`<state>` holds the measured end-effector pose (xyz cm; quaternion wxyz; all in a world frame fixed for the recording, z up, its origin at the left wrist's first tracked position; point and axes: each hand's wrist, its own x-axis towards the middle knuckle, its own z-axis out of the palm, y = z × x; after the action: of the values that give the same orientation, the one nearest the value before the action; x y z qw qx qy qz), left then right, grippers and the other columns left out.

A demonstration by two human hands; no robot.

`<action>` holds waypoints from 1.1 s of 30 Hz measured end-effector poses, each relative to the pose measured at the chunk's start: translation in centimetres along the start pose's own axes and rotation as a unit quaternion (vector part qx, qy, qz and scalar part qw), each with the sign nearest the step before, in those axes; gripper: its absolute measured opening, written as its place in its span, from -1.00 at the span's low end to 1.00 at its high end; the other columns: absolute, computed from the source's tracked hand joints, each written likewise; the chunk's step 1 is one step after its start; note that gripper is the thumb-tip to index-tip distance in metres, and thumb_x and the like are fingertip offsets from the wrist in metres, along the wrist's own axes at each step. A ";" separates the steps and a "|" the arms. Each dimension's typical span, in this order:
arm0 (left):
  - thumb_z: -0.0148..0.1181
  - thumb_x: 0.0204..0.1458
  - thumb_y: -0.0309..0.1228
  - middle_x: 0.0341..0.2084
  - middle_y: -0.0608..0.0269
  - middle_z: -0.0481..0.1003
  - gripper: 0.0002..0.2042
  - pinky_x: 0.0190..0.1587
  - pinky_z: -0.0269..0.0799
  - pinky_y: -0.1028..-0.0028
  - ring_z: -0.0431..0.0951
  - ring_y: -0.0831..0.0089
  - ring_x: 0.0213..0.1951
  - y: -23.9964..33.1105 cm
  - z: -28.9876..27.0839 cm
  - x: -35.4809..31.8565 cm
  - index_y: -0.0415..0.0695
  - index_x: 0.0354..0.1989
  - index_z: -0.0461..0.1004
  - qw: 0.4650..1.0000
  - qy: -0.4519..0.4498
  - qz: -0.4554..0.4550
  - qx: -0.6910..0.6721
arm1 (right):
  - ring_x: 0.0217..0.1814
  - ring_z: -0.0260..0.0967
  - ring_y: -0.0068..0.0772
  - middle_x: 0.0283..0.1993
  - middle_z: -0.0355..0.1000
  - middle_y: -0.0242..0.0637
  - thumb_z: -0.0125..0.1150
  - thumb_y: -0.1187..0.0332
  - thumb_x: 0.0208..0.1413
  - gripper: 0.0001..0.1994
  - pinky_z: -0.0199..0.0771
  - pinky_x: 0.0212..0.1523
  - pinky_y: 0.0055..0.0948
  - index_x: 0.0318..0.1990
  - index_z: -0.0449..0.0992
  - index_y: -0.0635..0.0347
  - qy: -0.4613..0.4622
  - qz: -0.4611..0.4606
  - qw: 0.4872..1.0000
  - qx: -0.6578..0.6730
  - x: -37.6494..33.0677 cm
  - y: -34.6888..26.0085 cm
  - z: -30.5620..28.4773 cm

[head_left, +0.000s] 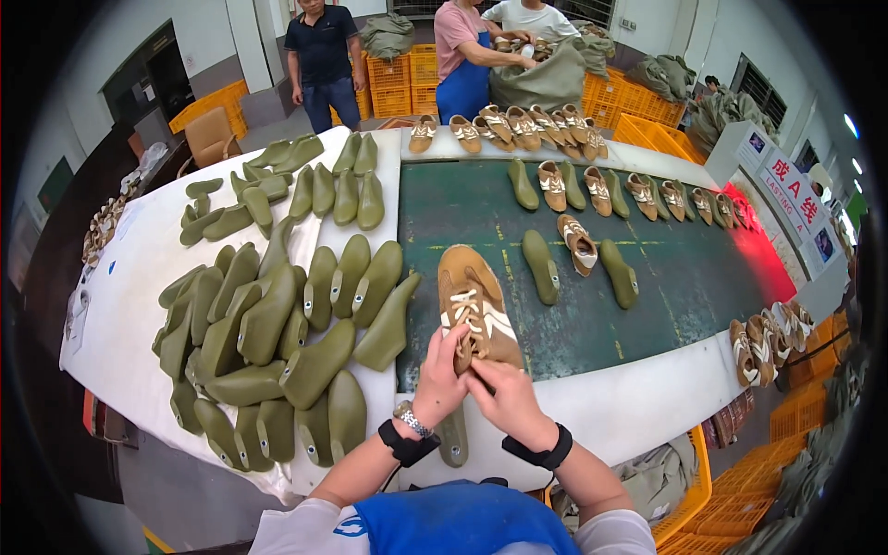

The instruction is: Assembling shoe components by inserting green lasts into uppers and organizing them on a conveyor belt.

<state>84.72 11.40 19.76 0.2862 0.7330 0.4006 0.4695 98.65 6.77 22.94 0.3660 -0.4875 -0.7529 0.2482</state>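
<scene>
A tan suede shoe upper (472,301) with white laces and a white side stripe stands in front of me, toe pointing away, over the green belt's near edge. My left hand (441,375) pinches its laces near the tongue. My right hand (504,398) grips the heel end just beside it. Both wrists wear black bands; the left also has a metal watch. Below my left wrist an olive shoe last (452,442) lies on the white table edge.
A heap of olive lasts (277,342) covers the white table (129,277) on my left. More lasts and lasted shoes (578,242) lie on the green belt (684,277). Shoes line the far edge and right side. Three people stand beyond, by orange crates (407,83).
</scene>
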 end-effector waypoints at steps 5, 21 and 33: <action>0.07 -0.13 -0.60 -0.11 -0.18 0.37 -0.43 -0.13 0.39 0.19 0.40 -0.12 -0.13 3.3 -2.3 -1.4 -0.12 0.15 0.15 0.998 0.032 0.050 0.026 | -0.32 0.39 -0.21 -0.42 0.42 -0.27 0.30 0.41 -0.18 -0.60 0.41 -0.27 -0.35 -0.08 0.44 0.10 0.235 -0.060 0.945 -0.220 -1.2 -4.3 -2.0; 0.00 -0.07 -0.51 -0.47 -0.08 0.49 -0.62 -0.43 0.43 0.19 0.51 0.01 -0.48 7.3 -6.1 -4.3 -0.25 0.00 0.31 0.985 -0.033 0.093 0.138 | -0.40 0.37 -0.19 -0.41 0.30 -0.24 0.07 0.61 -0.11 -0.77 0.40 -0.42 -0.35 -0.30 0.52 0.08 0.124 -0.111 0.981 -0.101 -3.6 -5.5 -1.6; 0.03 -0.08 -0.51 -0.51 -0.08 0.43 -0.56 -0.48 0.45 0.18 0.50 -0.01 -0.52 7.3 -5.4 -4.8 0.11 0.04 0.27 0.968 -0.116 0.126 0.184 | -0.29 0.44 -0.46 -0.33 0.43 -0.24 0.14 0.63 -0.05 -0.73 0.46 -0.30 -0.54 -0.15 0.35 0.22 0.191 0.013 0.974 0.122 -5.0 -4.2 -1.3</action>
<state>80.91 3.81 25.53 0.1295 0.8672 0.3483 0.3314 98.65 0.51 25.29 0.5568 -0.4872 -0.6266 0.2448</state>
